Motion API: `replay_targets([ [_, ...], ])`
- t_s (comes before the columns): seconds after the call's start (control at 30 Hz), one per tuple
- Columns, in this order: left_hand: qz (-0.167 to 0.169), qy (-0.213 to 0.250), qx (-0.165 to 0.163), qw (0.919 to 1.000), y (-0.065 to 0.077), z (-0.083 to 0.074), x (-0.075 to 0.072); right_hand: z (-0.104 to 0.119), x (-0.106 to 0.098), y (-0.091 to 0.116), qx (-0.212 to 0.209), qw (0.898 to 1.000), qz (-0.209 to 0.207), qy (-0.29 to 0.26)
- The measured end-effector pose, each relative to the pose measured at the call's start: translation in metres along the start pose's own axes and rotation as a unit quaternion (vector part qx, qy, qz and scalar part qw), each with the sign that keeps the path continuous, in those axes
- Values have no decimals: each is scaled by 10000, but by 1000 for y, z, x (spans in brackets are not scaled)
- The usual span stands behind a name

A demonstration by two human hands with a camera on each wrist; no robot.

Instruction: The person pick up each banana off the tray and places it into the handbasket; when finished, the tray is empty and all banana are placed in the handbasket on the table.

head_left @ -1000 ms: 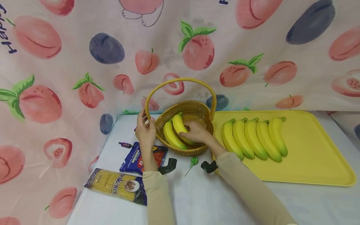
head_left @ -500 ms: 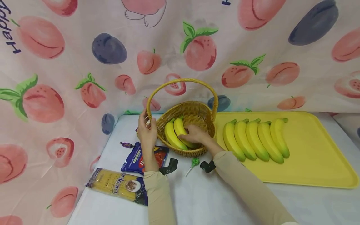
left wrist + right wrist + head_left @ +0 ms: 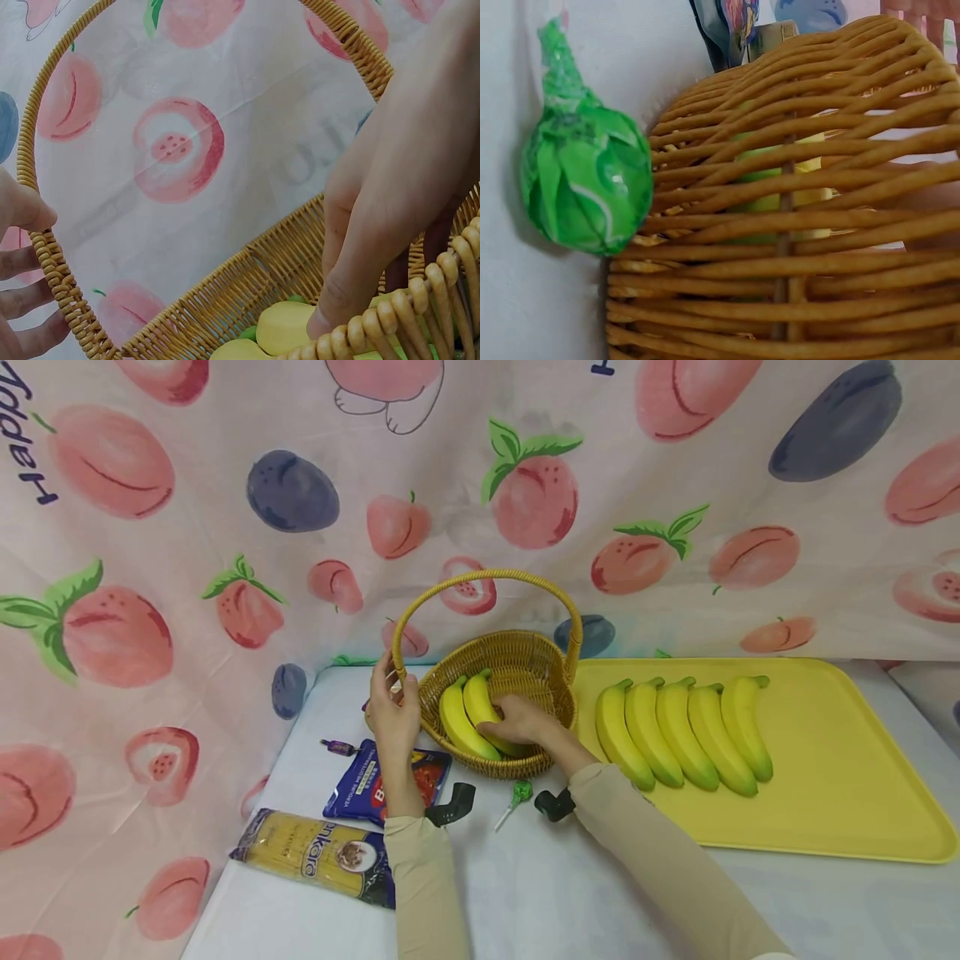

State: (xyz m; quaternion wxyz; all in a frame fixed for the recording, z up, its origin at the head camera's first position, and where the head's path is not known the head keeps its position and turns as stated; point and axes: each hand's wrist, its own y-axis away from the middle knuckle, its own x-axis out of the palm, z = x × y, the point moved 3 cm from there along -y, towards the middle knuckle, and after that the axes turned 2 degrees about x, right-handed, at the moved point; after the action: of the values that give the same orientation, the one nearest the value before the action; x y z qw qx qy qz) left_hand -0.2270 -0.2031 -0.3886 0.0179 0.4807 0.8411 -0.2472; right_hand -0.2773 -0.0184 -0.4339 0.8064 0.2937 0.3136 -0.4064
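A wicker basket [image 3: 517, 645] with a tall arched handle stands at the back of the table, holding two bananas side by side. My left hand [image 3: 393, 714] grips the lower left end of the handle; in the left wrist view its thumb and fingers [image 3: 26, 304] close about the cane. Reaching inside, my right hand [image 3: 521, 718] holds the right banana [image 3: 477, 697], thumb on its near side and the other fingers mostly hidden. The left banana [image 3: 456, 718] lies against it. In the right wrist view the basket wall [image 3: 855, 300] covers most of that hand.
A yellow tray [image 3: 840, 777] right of the basket bears a row of several bananas [image 3: 682, 735]. A green-wrapped lollipop [image 3: 521, 791] lies before the basket. To the left are a blue food packet [image 3: 352, 785], a pasta bag [image 3: 300, 852] and a small purple-wrapped candy [image 3: 339, 747].
The right banana has settled slightly lower in the basket beside the other, my right hand staying on it. My left hand keeps its grip on the handle. The head view has shifted slightly.
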Motion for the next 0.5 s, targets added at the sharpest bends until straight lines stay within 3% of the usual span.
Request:
replay_targets([
  [0.2, 64, 11, 14, 10000, 1, 1, 1, -3, -5, 9, -119, 9996, -200, -187],
  [0.5, 108, 121, -79, 9998, 1, 4, 0, -8, -20, 35, -385, 9945, -854, -468],
])
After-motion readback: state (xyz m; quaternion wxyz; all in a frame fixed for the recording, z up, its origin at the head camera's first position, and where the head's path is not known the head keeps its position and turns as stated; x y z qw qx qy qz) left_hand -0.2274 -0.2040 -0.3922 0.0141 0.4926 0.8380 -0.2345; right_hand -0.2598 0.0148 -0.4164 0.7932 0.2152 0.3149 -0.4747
